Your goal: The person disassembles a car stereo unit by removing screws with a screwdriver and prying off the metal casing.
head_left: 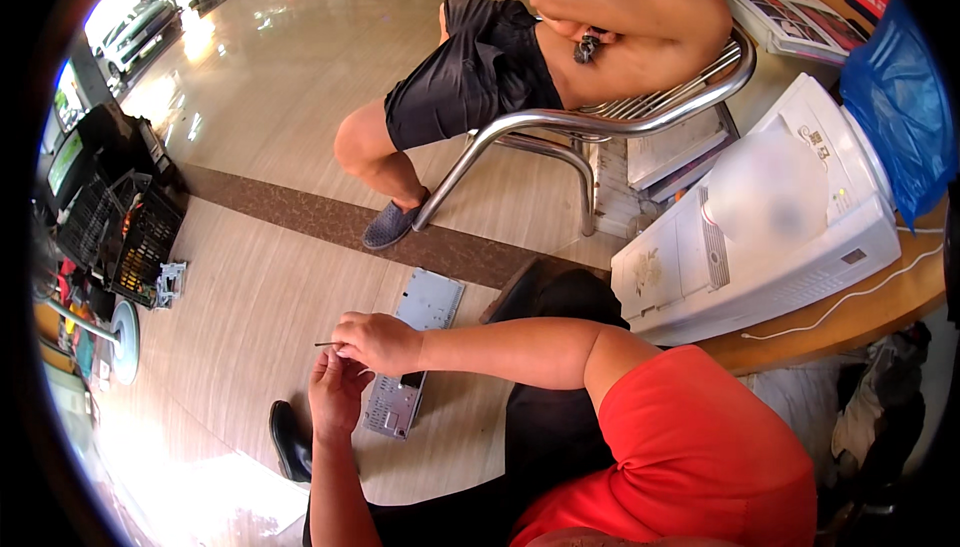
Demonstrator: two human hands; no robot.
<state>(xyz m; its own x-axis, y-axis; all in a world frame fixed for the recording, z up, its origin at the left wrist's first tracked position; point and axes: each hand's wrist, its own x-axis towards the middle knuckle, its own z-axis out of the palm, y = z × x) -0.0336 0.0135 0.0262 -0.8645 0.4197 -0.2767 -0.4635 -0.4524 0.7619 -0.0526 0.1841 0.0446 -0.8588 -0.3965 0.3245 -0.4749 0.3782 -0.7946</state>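
Note:
My right hand (378,342) reaches across from the right and pinches a thin metal tool (325,344) whose tip points left. Just below it is my left hand (335,392), fingers raised and apart, touching the underside of the right hand; I see nothing held in it. Both hands hover over the tiled floor next to a flat grey metal electronics case (418,332) that lies on the floor, its connector end (392,409) toward me. My red sleeve (690,437) and dark trousers (550,417) fill the lower right.
Another person in black shorts (470,72) sits on a steel-tube chair (590,127) ahead, one grey shoe (390,225) on the floor. A white appliance (760,237) lies on a wooden table (860,317) at right, beside a blue bag (900,107). Black crates (130,232) stand at left; my black shoe (290,442) is below.

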